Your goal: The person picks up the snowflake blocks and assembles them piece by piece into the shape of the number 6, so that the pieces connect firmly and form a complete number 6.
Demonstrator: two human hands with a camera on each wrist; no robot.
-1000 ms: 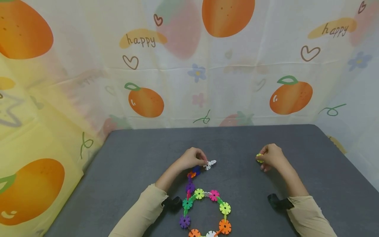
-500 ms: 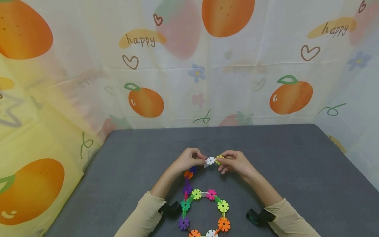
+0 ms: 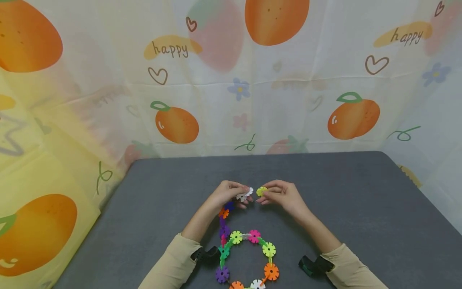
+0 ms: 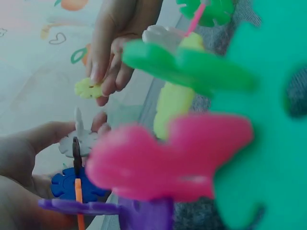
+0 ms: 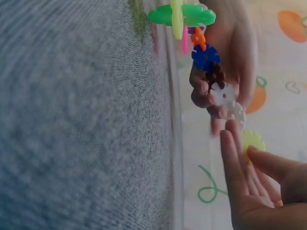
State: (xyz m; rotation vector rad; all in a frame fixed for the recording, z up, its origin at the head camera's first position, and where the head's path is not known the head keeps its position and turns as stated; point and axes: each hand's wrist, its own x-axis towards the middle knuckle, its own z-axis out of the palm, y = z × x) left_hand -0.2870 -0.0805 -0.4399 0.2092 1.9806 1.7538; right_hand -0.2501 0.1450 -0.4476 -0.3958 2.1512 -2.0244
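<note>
My left hand [image 3: 231, 194] pinches the white snowflake discs [image 3: 242, 196] at the end of a linked chain, one white disc set crosswise on the other. Behind them the chain runs through a brown disc [image 5: 217, 76], a blue disc [image 5: 205, 57] and an orange disc [image 3: 224, 213] down to a ring of joined discs [image 3: 269, 249]. Facing it, my right hand [image 3: 283, 195] pinches a loose yellow snowflake disc [image 3: 261, 191] between thumb and fingers. A small gap separates the yellow disc from the white ones. In the left wrist view, a pink disc [image 4: 163, 158] blocks part of the scene.
The ring lies on the grey table [image 3: 173, 180], its near side cut off by the head view's lower edge. A printed curtain [image 3: 216, 120] hangs behind the table. Black wrist straps [image 3: 315, 266] sit at both sleeves.
The right hand has come in from the right with the yellow disc, up close to the white discs. The left hand has shifted slightly left and turned the white discs, drawing the chain along.
</note>
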